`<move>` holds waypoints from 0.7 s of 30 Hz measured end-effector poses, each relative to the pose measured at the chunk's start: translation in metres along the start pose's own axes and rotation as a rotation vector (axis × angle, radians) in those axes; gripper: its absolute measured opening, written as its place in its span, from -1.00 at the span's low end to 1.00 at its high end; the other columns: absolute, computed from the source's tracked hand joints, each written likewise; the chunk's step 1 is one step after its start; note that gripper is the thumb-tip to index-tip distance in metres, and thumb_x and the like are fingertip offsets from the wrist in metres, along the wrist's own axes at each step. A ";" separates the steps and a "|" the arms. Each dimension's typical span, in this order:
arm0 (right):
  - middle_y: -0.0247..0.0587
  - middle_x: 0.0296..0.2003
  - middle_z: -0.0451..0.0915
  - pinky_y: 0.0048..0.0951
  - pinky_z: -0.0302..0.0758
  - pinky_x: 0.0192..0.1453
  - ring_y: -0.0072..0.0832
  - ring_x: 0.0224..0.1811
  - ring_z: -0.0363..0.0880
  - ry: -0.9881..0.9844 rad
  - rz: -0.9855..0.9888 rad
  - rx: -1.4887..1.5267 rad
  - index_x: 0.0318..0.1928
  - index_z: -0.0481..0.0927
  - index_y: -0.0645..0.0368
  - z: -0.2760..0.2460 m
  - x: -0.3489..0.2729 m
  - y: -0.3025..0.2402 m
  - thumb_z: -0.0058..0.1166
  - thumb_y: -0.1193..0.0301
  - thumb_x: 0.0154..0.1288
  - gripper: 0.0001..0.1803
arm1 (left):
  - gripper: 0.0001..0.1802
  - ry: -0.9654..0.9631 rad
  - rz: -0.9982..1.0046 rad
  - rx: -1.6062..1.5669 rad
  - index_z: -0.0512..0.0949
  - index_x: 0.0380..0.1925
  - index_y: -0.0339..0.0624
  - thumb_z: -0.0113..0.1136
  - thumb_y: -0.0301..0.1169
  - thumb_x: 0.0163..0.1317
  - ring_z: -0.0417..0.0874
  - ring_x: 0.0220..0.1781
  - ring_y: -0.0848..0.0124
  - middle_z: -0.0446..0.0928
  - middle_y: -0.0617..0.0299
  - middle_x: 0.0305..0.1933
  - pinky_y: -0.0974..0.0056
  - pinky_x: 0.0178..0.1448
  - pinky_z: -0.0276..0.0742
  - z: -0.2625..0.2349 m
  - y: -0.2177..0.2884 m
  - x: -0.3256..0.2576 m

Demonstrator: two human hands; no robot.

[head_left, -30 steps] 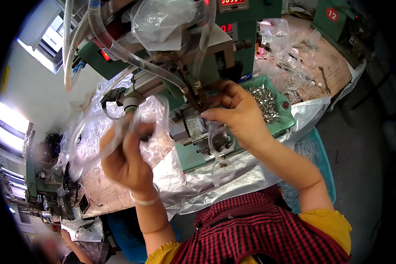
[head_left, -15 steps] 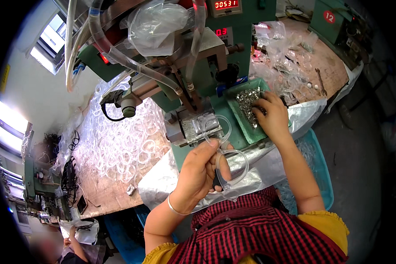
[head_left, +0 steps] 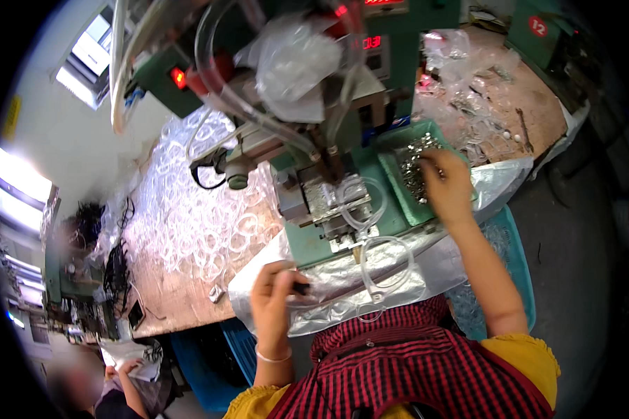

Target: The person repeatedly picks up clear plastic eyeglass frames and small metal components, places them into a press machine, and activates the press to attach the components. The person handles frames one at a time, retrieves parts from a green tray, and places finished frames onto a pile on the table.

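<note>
My left hand [head_left: 272, 297] is closed around a small black thing [head_left: 300, 288], mostly hidden by the fingers, beside the front of the green machine. My right hand [head_left: 451, 185] is over the green tray [head_left: 416, 215], its fingers drawn together at the small shiny metal pieces [head_left: 416, 174]. Anything in those fingertips is too small to make out. Linked clear plastic loops [head_left: 407, 269] hang from the metal fixture [head_left: 342, 209] at the front of the machine, touched by neither hand. The upper loop lies against the fixture.
A large heap of clear plastic rings [head_left: 210, 209] covers the table at left. Overhead are the machine's clear hoses [head_left: 220, 91] and a plastic bag [head_left: 297, 66]. A blue bin [head_left: 521, 279] stands at lower right. Another person's hand [head_left: 129, 366] shows at lower left.
My left hand has let go of the clear loops and moved left, away from the fixture. My right hand has stayed at the tray, its fingers now closer together. The view has shifted slightly.
</note>
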State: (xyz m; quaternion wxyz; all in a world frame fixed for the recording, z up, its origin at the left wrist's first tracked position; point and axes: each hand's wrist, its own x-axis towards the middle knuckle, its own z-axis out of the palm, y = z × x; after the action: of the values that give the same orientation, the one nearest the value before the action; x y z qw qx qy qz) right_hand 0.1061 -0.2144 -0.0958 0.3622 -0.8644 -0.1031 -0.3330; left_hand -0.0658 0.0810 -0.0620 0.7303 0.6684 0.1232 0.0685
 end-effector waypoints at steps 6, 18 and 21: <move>-0.34 -0.21 0.66 -0.61 0.44 -0.03 -0.63 -0.17 0.56 0.232 0.627 0.912 -0.06 0.64 0.28 0.006 -0.005 0.013 0.15 0.43 0.37 -0.78 | -0.89 0.549 0.462 0.100 0.50 -0.15 -0.30 0.10 -0.51 0.38 0.55 -0.33 0.51 0.57 0.23 -0.36 0.42 -0.23 0.45 -0.093 0.028 0.016; -0.36 -0.26 0.66 -0.55 0.49 -0.04 -0.61 -0.20 0.59 -0.095 0.411 0.496 -0.18 0.65 0.27 0.004 0.001 -0.022 0.27 0.54 0.18 -0.82 | -0.70 0.146 0.642 1.190 0.68 -0.25 -0.10 0.21 -0.61 -0.03 0.41 0.29 -0.04 0.47 0.01 0.27 0.07 0.38 0.32 -0.079 -0.034 0.121; -0.32 -0.28 0.66 -0.54 0.49 -0.02 -0.57 -0.20 0.60 -0.006 0.434 0.389 -0.23 0.65 0.27 -0.034 -0.031 0.005 0.29 0.53 0.15 -0.83 | -0.65 0.229 0.380 0.251 0.61 0.03 -0.33 0.21 -0.56 0.20 0.46 0.33 0.24 0.50 0.06 0.27 0.20 0.39 0.38 -0.083 -0.021 0.121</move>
State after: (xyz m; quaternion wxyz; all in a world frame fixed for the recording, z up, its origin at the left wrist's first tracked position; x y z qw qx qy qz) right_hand 0.0676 -0.2398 -0.1008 0.5838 -0.7814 0.0214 -0.2193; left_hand 0.0262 0.1908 -0.1002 0.5970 0.7528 0.0850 0.2639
